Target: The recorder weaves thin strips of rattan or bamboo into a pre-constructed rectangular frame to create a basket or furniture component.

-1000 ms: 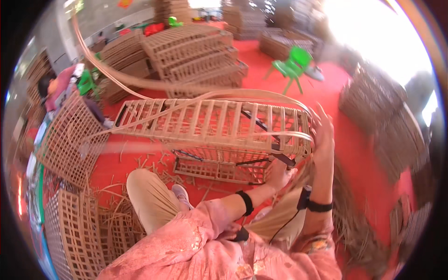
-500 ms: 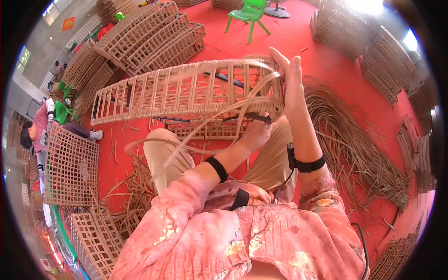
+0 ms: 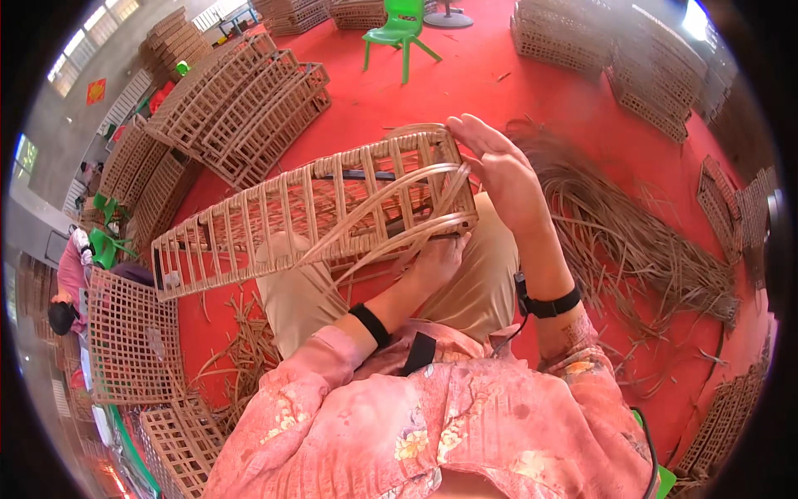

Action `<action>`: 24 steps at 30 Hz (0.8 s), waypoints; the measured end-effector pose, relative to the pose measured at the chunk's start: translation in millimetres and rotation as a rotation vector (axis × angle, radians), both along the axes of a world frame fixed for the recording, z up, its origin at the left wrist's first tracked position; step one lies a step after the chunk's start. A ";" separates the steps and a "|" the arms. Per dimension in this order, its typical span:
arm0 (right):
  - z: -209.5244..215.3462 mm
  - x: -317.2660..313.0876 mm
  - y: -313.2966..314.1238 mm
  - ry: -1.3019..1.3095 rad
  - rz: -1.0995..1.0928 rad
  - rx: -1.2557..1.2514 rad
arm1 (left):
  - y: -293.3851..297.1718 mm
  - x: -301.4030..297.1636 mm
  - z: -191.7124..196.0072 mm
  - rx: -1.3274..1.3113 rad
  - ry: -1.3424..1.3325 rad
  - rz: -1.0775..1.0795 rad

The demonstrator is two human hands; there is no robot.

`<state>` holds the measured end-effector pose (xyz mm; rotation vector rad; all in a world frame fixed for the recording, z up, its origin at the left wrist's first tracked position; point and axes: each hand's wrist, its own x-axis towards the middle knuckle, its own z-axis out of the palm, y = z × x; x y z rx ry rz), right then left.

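A long woven wicker basket frame (image 3: 274,233) with open lattice sides lies tilted above my knees, its right end nearest me. Underneath that end, my left hand (image 3: 440,259) is closed round the lower rim, its fingertips partly hidden. My right hand (image 3: 503,175) rests against the basket's upper right corner with its fingers stretched out. Loose wicker strips (image 3: 391,204) loop from this corner down across the basket's side. Dark struts show inside the lattice.
A large bundle of wicker strips (image 3: 640,241) lies on the red floor to the right. Offcuts (image 3: 241,353) are heaped at the left. Stacked baskets (image 3: 241,108) stand behind, near a green chair (image 3: 395,33). At the far left a person (image 3: 71,274) sits by a lattice panel (image 3: 133,341).
The basket's left end has swung down toward me, and its right end has shifted slightly left. My right hand has tipped leftward over the corner. The view has turned a little.
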<state>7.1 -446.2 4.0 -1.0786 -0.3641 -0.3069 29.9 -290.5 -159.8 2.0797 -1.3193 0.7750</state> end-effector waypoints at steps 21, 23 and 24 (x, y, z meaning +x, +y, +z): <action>77.0 1.9 15.5 -0.151 -0.709 -0.650 | 26.7 -17.7 63.9 0.285 0.827 -0.022; 97.0 13.7 28.4 -0.215 -0.591 -0.976 | 33.0 -18.7 76.2 0.347 0.811 -0.006; 102.0 19.9 33.3 -0.214 -0.591 -0.973 | 35.1 -20.5 86.0 0.406 0.797 0.006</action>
